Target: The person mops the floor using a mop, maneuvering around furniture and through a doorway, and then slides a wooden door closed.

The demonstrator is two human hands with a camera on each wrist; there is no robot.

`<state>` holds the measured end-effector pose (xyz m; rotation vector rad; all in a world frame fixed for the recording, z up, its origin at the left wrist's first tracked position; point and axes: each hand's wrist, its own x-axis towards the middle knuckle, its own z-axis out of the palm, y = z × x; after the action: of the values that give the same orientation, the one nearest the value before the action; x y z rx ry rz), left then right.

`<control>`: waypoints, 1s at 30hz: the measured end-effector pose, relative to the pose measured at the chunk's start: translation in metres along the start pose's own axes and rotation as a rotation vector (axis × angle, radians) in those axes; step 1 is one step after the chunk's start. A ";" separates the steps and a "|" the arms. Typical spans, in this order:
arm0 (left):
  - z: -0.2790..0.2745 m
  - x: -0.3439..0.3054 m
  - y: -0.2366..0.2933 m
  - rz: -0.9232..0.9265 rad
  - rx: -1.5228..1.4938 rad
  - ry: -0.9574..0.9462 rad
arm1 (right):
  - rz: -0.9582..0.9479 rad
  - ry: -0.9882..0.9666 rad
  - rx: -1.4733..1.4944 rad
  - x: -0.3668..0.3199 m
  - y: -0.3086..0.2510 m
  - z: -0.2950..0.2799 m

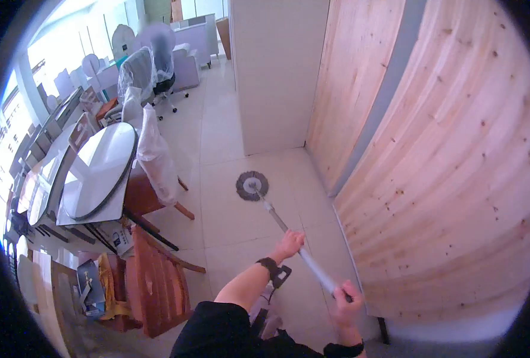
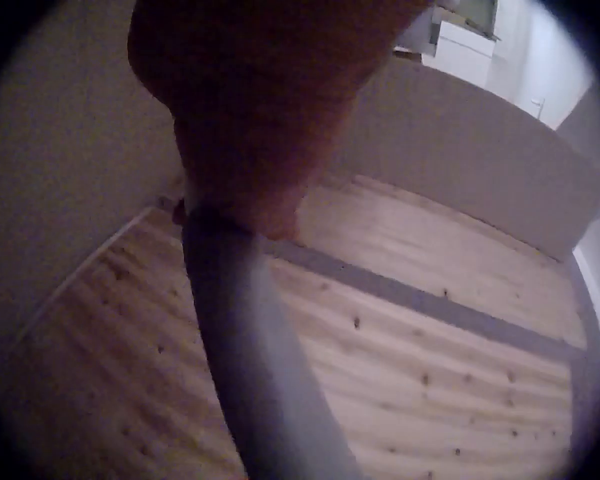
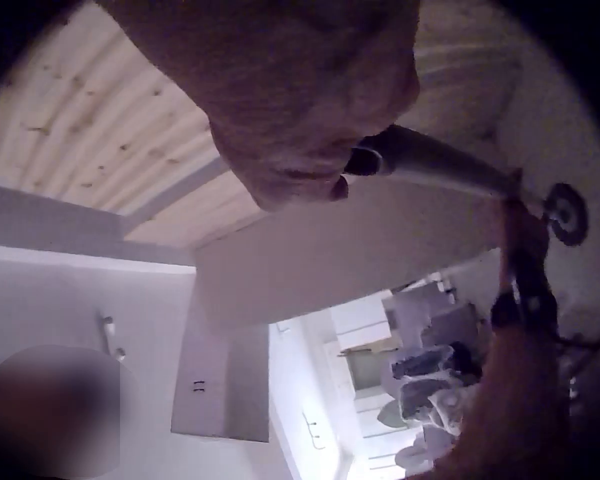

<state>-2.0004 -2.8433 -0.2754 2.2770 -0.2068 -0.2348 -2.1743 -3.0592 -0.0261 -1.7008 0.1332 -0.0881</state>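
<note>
A round mop with a grey fringed head rests on the pale tiled floor, its pole slanting back toward the person. My left hand grips the pole partway down, fingers curled round it. Higher up, at the top end of the pole, my right hand holds it with curled fingers. The left wrist view shows the pole running out from under the darkened left hand. In the right wrist view, the dark pole end sits at the right hand, with the mop head beyond.
Tall wooden panels stand along the right, beside a pale wall block. To the left are a table with an oval top, a plastic-wrapped chair and a reddish-brown chair. Wrapped office chairs stand farther back.
</note>
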 end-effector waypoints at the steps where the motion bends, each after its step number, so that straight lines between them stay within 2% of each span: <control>1: 0.013 -0.021 0.022 -0.021 0.010 0.013 | 0.031 0.008 0.008 -0.018 -0.013 -0.021; 3: 0.027 -0.076 0.087 -0.064 0.033 0.035 | -0.290 0.192 -0.128 -0.052 -0.033 -0.058; 5: 0.017 -0.132 0.164 -0.082 0.049 -0.097 | -0.337 0.270 -0.193 -0.086 -0.042 -0.106; 7: 0.032 -0.174 0.203 -0.039 -0.019 -0.132 | -0.472 0.395 -0.115 -0.123 -0.053 -0.141; 9: 0.040 -0.206 0.239 0.053 -0.012 -0.290 | -0.440 0.352 -0.036 -0.153 -0.062 -0.194; 11: 0.042 -0.242 0.271 0.114 -0.020 -0.400 | -0.651 0.517 -0.312 -0.175 -0.075 -0.217; 13: 0.036 -0.269 0.296 0.145 -0.034 -0.460 | -0.664 0.518 -0.304 -0.195 -0.093 -0.230; 15: 0.055 -0.277 0.282 0.179 -0.064 -0.395 | -0.478 0.377 -0.003 -0.202 -0.110 -0.237; 16: 0.061 -0.277 0.273 0.198 -0.075 -0.360 | -0.517 0.349 -0.005 -0.203 -0.105 -0.239; 18: 0.063 -0.274 0.253 0.310 -0.287 -0.204 | -0.601 0.299 -0.009 -0.202 -0.091 -0.237; 19: 0.062 -0.272 0.244 0.369 -0.393 -0.123 | -0.562 0.304 0.048 -0.200 -0.088 -0.232; 21: 0.055 -0.263 0.228 0.387 -0.317 -0.060 | -0.482 0.312 0.158 -0.195 -0.083 -0.216; 24: 0.052 -0.231 0.186 0.375 -0.205 0.036 | -0.945 0.138 -0.823 -0.161 -0.079 -0.189; 27: 0.031 -0.186 0.130 0.262 -0.183 0.104 | -0.641 0.269 -0.184 -0.119 -0.024 -0.126; 29: 0.005 -0.147 0.082 0.141 -0.150 0.119 | -0.357 0.183 -0.199 -0.084 -0.013 -0.080; 30: -0.005 -0.125 0.051 0.069 -0.111 0.114 | -0.347 0.140 -0.152 -0.064 -0.002 -0.052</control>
<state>-2.1237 -2.8450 -0.2207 2.1615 -0.2069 -0.0781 -2.2450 -3.1007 -0.0158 -1.8553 -0.0549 -0.4659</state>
